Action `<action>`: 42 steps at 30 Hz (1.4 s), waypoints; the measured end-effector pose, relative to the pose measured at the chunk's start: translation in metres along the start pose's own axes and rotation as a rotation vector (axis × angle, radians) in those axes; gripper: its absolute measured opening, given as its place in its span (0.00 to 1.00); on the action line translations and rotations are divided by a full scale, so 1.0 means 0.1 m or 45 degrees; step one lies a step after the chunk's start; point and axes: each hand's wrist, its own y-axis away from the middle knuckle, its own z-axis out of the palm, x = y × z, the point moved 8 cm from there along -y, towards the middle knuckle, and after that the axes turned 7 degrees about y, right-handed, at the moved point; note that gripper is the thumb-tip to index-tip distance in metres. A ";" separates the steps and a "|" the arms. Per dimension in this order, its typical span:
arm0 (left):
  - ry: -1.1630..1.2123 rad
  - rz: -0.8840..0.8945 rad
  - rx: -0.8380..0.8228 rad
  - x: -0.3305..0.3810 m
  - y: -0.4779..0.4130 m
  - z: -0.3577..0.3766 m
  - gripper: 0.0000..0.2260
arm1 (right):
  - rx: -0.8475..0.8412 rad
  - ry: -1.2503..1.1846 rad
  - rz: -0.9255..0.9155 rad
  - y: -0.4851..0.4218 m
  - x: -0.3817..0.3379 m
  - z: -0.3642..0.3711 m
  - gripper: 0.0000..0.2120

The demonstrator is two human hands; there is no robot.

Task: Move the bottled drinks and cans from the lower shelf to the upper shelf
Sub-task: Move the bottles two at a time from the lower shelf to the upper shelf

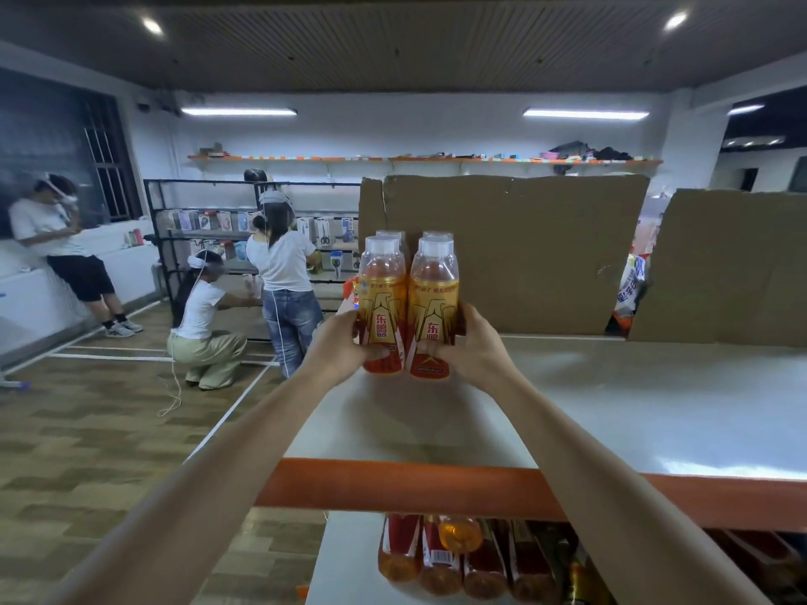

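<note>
Obs., head view.

1. Item: bottle cluster [432,299], 4 pcs in 2 x 2, upright, clear caps, gold/red labels, amber liquid. Rear pair mostly hidden behind front pair; only caps and shoulders show.
2. Grip: left hand [345,349] wraps the cluster's left side, thumb across the lower front of the front-left btl. Right hand [478,349] wraps the right side, thumb across the lower front of the front-right btl. Both clenched on the cluster, pressing it between them. Hands sit low on the btls, approx. label bottom; necks and caps stand well above the fingers, bases show just below the thumbs.
3. Location: cluster is over the upper shelf [611,408], near its left end, between the orange beam [436,484] at the front and the cardboard sheet [524,255] at the back. Shadow on the deck directly under it. Cannot tell whether the bases touch the deck.
4. Lower shelf [345,561]: more bottles [439,561] of similar type lying on their sides, side by side, below the beam.
5. Bkgd, left: three people [279,264] in white tops by a black rack.
</note>
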 end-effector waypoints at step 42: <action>-0.832 0.280 -0.417 1.04 1.72 0.17 0.18 | -0.165 1.271 -0.196 1.71 -0.80 -0.36 0.12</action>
